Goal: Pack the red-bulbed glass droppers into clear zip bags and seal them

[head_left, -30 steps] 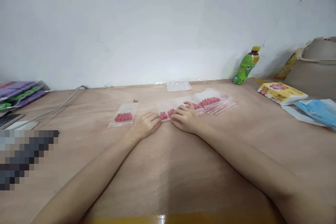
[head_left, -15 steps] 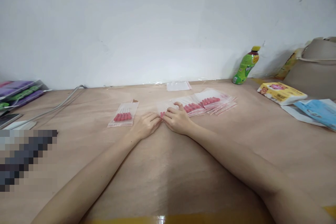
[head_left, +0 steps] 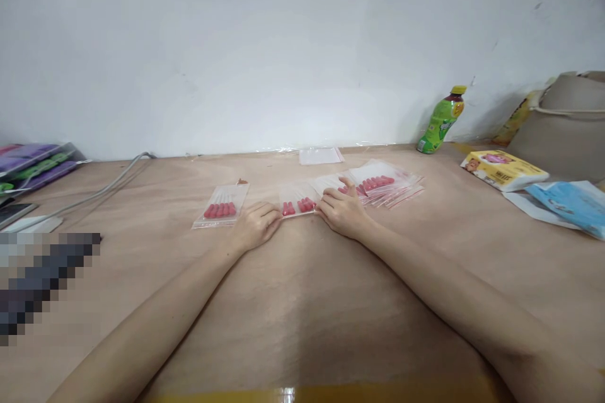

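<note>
I see my left hand (head_left: 255, 225) lying flat on the wooden table (head_left: 302, 302), fingers loosely curled, the tips touching the left edge of a small clear bag (head_left: 297, 200) with red pieces inside. This bag is my landmark. My right hand (head_left: 341, 211) is just right of it, fingers bent down and pressing on its right edge and on the next bags. Neither hand closes around anything; both only rest on the plastic, so the bag stays flat on the table between them.

Right of the bag, a fanned row of bags (head_left: 378, 184) of the same kind overlaps and runs away to the right. Left of the bag, a little apart, one single bag (head_left: 221, 204) with red pieces lies alone. Behind the bag, near the wall, is an empty clear bag (head_left: 321, 155). Far right of it stands a green bottle (head_left: 439, 123), tilted, and further right a yellow packet (head_left: 505, 169). Far left of the bag a grey cable (head_left: 94, 192) runs along the table.
</note>
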Available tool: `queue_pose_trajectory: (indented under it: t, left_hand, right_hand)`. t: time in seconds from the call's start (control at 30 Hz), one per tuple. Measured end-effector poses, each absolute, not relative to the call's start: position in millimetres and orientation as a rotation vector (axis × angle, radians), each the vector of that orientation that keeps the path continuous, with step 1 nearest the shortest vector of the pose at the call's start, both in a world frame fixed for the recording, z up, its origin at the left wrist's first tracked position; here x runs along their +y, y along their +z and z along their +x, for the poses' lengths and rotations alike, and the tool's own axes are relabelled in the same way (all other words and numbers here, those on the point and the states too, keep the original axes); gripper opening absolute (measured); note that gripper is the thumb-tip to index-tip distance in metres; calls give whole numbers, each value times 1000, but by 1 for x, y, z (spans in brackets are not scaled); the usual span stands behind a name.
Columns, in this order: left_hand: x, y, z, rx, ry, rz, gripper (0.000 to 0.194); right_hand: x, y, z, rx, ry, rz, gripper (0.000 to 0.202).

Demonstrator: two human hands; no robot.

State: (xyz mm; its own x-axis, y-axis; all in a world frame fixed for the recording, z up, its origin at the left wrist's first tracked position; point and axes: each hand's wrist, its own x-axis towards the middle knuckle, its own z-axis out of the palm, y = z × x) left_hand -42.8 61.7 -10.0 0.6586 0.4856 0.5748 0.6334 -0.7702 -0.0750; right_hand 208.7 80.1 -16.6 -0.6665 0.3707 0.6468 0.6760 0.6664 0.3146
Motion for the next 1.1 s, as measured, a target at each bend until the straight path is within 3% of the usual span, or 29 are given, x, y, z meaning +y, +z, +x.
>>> queue_pose_trajectory:
  t: [0.13,0.23,0.3,0.43,0.5,0.73,0.93,1.1]
  left_hand:
    - [59,-8,-43,-1031,-838,-2574,16]
    - [58,-7,-37,-1171,-895,-2510,43]
    - [59,-8,-29,-1246,-938,-2539,42]
    - [66,-11,-16,-1256,-1059,-2647,19]
    - [74,-13,-16,-1290,-1148,-2598,19]
    - [98,-2,-71,-1490,-1449,-2341,30]
    - [87,8,-142,-1455,-1275,-2555,35]
    - [74,11,-164,-1440,-1032,-2645,27]
  right_hand:
    - [78,-13,215,-2313,-572,-853,30]
    - [78,-5,232,-2292,-418,-974,51]
    - [80,-1,245,-2313,-362,-1071,60]
    - [88,-1,263,-2385,-227,-1188,39]
    - [92,-2,264,-2399,-192,-1203,29]
    - [89,-6,237,-2288,-248,-1315,30]
    - [83,-10,191,-2475,-388,-1114,35]
    - [87,-16,173,-2559,-371,-1028,32]
